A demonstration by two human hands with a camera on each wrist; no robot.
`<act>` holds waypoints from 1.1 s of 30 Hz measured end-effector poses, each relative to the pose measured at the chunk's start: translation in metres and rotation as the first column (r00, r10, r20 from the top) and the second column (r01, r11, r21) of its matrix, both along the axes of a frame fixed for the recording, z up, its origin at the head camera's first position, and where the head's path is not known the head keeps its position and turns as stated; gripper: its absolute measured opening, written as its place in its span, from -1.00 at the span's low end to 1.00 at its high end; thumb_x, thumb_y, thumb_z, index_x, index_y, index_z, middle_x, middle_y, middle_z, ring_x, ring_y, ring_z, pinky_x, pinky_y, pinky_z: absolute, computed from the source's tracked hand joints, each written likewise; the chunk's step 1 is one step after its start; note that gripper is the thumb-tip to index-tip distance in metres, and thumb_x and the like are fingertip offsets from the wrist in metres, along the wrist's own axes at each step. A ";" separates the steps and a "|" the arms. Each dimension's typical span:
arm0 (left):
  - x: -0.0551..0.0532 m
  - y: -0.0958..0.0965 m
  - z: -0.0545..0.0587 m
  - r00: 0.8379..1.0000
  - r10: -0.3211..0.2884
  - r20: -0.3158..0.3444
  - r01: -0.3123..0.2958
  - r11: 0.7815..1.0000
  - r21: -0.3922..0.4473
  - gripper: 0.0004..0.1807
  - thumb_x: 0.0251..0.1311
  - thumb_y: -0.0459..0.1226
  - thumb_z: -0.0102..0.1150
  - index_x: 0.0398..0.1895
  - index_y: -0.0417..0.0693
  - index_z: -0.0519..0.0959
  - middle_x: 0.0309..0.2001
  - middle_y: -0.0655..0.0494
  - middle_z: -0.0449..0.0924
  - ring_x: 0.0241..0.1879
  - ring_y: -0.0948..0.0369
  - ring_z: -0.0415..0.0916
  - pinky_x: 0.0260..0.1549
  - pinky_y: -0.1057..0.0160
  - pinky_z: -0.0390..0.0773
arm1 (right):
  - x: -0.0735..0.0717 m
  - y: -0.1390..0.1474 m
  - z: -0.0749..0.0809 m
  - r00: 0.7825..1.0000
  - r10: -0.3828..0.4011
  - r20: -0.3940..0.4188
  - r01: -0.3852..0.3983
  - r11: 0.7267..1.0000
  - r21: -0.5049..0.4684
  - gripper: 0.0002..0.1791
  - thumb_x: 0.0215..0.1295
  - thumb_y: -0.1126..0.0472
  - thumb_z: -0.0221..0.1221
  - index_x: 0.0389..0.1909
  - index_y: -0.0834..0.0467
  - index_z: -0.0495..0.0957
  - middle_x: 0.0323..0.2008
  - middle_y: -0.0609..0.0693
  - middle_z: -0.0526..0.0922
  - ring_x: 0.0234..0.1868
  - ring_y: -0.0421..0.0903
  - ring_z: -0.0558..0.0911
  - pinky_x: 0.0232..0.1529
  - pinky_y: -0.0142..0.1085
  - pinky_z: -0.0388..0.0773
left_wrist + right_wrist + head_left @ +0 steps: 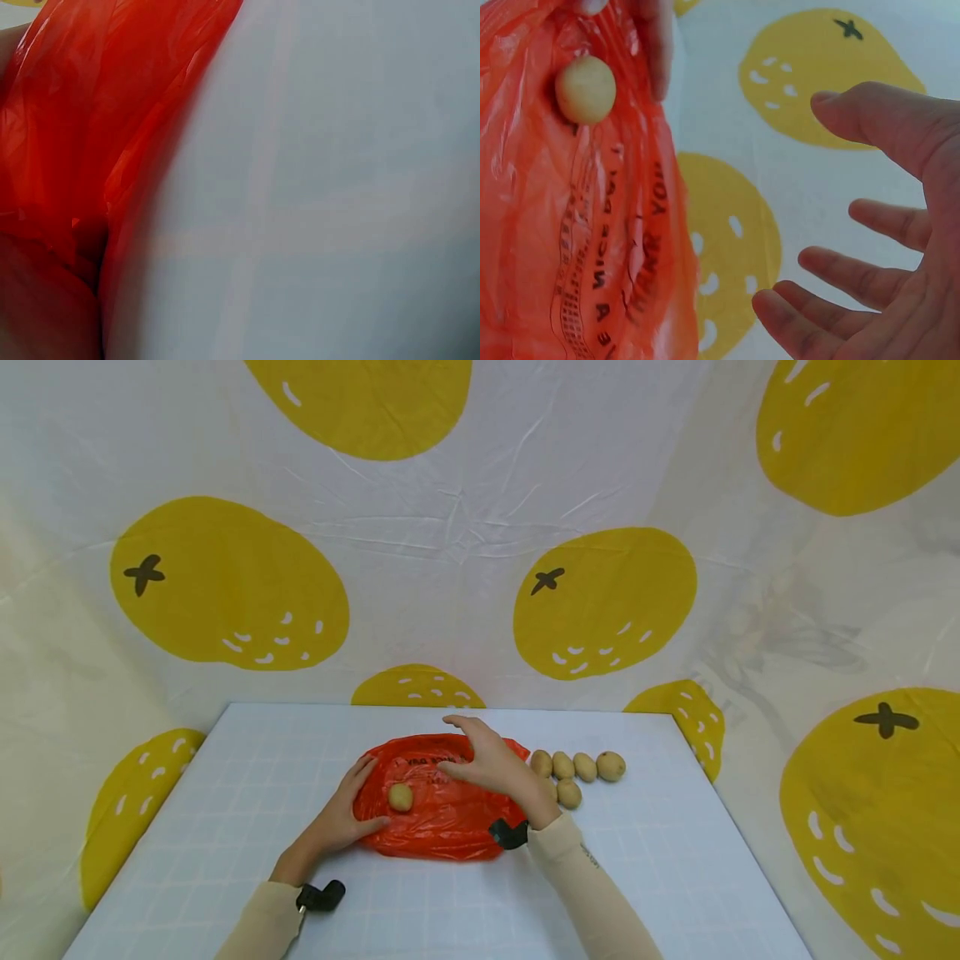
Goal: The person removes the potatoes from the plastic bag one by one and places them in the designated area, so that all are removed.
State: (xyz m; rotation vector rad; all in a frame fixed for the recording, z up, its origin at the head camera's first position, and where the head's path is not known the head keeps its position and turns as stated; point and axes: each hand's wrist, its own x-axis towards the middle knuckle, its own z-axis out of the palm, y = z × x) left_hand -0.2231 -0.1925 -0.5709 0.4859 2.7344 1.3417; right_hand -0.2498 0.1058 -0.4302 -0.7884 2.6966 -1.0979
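Observation:
A red plastic bag (pixel 465 827) with dark printed lettering lies spread on the table. One potato (pixel 401 797) rests on the left part of the bag; the right wrist view shows this potato (pixel 586 90) too. My left hand (pixel 341 810) lies along the bag's left edge, thumb and fingers spread around that side. Over the bag's right part, my right hand (pixel 491 760) is held with fingers apart and nothing in it. In the right wrist view the right hand (pixel 885 262) has its thumb and fingers spread, beside the printed bag.
Several potatoes (pixel 585 767) sit in a cluster to the right of the bag, partly behind the right wrist. The white table (pixel 660 860) has a faint grid pattern. Behind it hangs a white cloth (pixel 420 593) printed with large yellow fruit.

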 end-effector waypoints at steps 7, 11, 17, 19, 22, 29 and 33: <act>-0.001 -0.001 0.001 1.000 0.001 0.003 -0.001 1.000 -0.011 0.23 0.06 0.09 0.47 0.67 -0.06 -0.05 0.66 -0.20 -0.20 0.59 -0.33 -0.14 0.35 -0.51 0.15 | -0.004 -0.015 -0.006 0.997 0.079 -0.012 -0.078 0.997 0.020 -0.16 0.31 0.00 0.37 0.53 0.12 0.26 0.48 0.08 0.37 0.48 0.09 0.38 0.45 0.01 0.40; 0.000 -0.001 0.002 1.000 -0.002 -0.002 0.002 1.000 -0.004 0.22 0.06 0.07 0.48 0.67 -0.08 -0.05 0.66 -0.21 -0.19 0.58 -0.33 -0.13 0.35 -0.52 0.13 | -0.008 -0.023 -0.013 0.995 0.104 0.001 -0.104 0.994 0.022 -0.18 0.33 0.00 0.36 0.52 0.13 0.27 0.47 0.06 0.40 0.44 0.04 0.41 0.44 -0.03 0.42; 0.001 -0.001 0.003 1.000 -0.002 -0.001 0.002 1.000 0.000 0.22 0.07 0.06 0.48 0.67 -0.09 -0.05 0.65 -0.23 -0.18 0.58 -0.34 -0.12 0.35 -0.53 0.13 | -0.012 -0.034 -0.028 0.993 0.113 0.030 -0.114 0.993 0.037 -0.20 0.33 0.00 0.37 0.51 0.12 0.30 0.44 0.00 0.44 0.43 0.04 0.45 0.42 -0.09 0.45; 0.002 -0.001 0.003 1.000 -0.003 -0.002 0.003 1.000 0.003 0.22 0.08 0.05 0.48 0.67 -0.10 -0.05 0.65 -0.23 -0.18 0.58 -0.34 -0.12 0.35 -0.54 0.13 | -0.013 -0.037 -0.033 0.992 0.116 0.040 -0.118 0.992 0.035 -0.21 0.33 0.01 0.37 0.51 0.13 0.31 0.45 0.03 0.45 0.42 0.07 0.46 0.41 -0.08 0.46; 0.002 -0.001 0.003 1.000 -0.004 -0.003 0.004 1.000 0.003 0.21 0.09 0.05 0.48 0.67 -0.10 -0.05 0.65 -0.23 -0.18 0.58 -0.35 -0.12 0.35 -0.54 0.13 | -0.014 -0.041 -0.040 0.991 0.120 0.065 -0.122 0.992 0.036 -0.20 0.33 -0.01 0.36 0.51 0.13 0.30 0.46 0.06 0.44 0.42 0.07 0.46 0.40 -0.06 0.48; 0.002 -0.001 0.003 1.000 0.003 0.002 -0.003 1.000 0.002 0.21 0.09 0.05 0.48 0.67 -0.07 -0.05 0.65 -0.22 -0.17 0.58 -0.35 -0.12 0.34 -0.55 0.12 | -0.018 -0.048 -0.053 0.987 0.134 0.088 -0.141 0.987 0.078 -0.19 0.34 -0.11 0.34 0.51 0.11 0.30 0.43 0.10 0.45 0.42 0.08 0.46 0.39 -0.06 0.48; 0.002 -0.001 0.002 1.000 -0.003 0.000 0.003 1.000 0.001 0.20 0.09 0.05 0.47 0.67 -0.08 -0.05 0.65 -0.23 -0.17 0.57 -0.35 -0.12 0.33 -0.55 0.14 | -0.020 -0.050 -0.057 0.981 0.148 0.128 -0.160 0.984 0.081 -0.22 0.35 -0.11 0.34 0.48 0.11 0.34 0.39 0.10 0.49 0.37 0.09 0.49 0.34 -0.07 0.53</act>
